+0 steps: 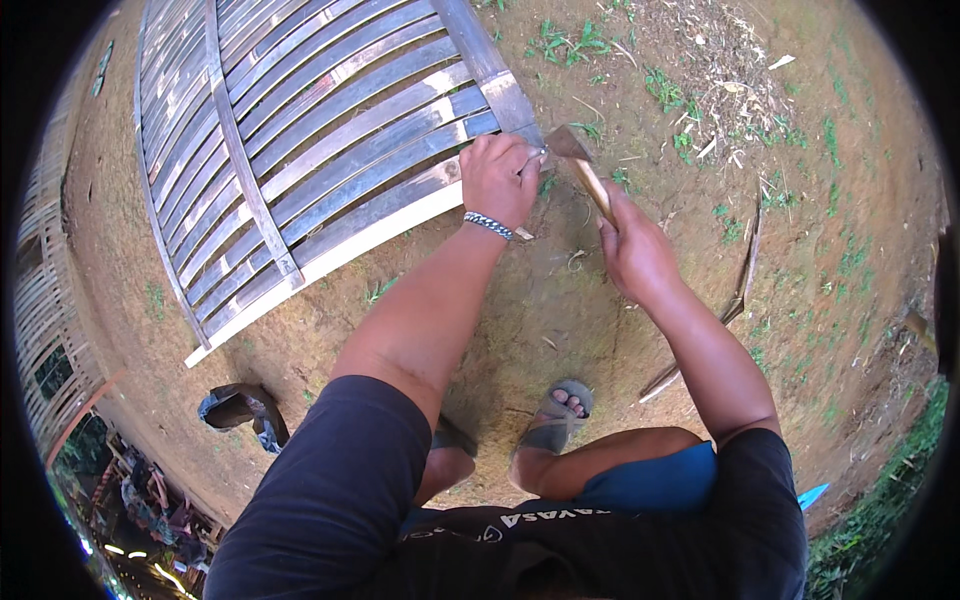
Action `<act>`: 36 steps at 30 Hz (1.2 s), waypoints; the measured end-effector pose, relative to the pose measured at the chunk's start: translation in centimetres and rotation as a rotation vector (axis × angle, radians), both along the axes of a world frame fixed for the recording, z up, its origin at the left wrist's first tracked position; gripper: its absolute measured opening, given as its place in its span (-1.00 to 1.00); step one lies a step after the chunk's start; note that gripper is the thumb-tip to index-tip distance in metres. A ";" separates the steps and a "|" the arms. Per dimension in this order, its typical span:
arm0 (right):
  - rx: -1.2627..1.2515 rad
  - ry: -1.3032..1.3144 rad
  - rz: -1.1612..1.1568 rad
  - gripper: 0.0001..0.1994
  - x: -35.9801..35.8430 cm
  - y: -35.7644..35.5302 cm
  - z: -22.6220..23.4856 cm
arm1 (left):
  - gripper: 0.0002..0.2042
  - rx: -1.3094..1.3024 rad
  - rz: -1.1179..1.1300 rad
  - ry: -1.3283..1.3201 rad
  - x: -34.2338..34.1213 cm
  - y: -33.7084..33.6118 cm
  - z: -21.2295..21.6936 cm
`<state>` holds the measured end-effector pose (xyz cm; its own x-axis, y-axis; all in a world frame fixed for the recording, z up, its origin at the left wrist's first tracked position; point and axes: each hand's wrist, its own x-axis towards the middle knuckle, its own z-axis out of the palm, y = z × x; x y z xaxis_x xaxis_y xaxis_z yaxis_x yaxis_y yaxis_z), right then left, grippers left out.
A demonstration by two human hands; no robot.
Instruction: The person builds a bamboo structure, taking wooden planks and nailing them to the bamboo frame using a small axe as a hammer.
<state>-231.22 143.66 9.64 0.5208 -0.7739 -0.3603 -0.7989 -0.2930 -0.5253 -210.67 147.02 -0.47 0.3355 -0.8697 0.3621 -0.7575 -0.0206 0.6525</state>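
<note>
A slatted panel of bamboo or wooden strips (330, 130) lies on the ground ahead and to the left, with crosspieces over its slats. At its near right corner, my left hand (500, 180) is closed, resting on the end of the slats. Its thumb and finger are pinched near the edge of the wide end strip (510, 100); what they hold is too small to make out. My right hand (638, 250) is wrapped round the wooden handle of a small hatchet (592, 185). The hatchet's dark metal head (568, 143) is just right of the panel's corner, close to my left fingertips.
A dark crumpled bag-like thing (245, 412) lies on the dirt at left. My sandalled foot (558, 415) stands below the panel. A thin stick (745, 275) and dry shavings (735, 85) lie to the right. Another slatted panel (45, 300) is at the far left.
</note>
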 end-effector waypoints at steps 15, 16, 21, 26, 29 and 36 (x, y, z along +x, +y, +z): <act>-0.027 -0.191 -0.131 -0.52 1.2 -0.3 3.7 | -0.69 0.168 -0.038 0.012 0.8 0.3 0.4; -0.048 -0.245 -0.126 -0.51 1.0 -0.2 3.8 | -0.55 0.239 -0.058 -0.056 1.4 0.4 1.0; -0.051 -0.339 -0.100 -0.44 -1.0 1.1 1.6 | 0.20 0.717 -0.295 -0.505 4.2 -0.5 3.7; 0.047 -0.043 0.015 -0.43 -0.4 1.4 1.1 | 0.13 0.727 -0.307 -0.518 4.0 -0.1 3.8; 0.050 0.000 0.009 -0.44 0.2 0.7 1.3 | 0.12 0.686 -0.304 -0.519 4.2 0.0 3.5; -0.229 -0.395 -0.026 -0.43 1.0 0.4 2.7 | 0.07 0.668 -0.306 -0.485 4.4 -0.1 3.5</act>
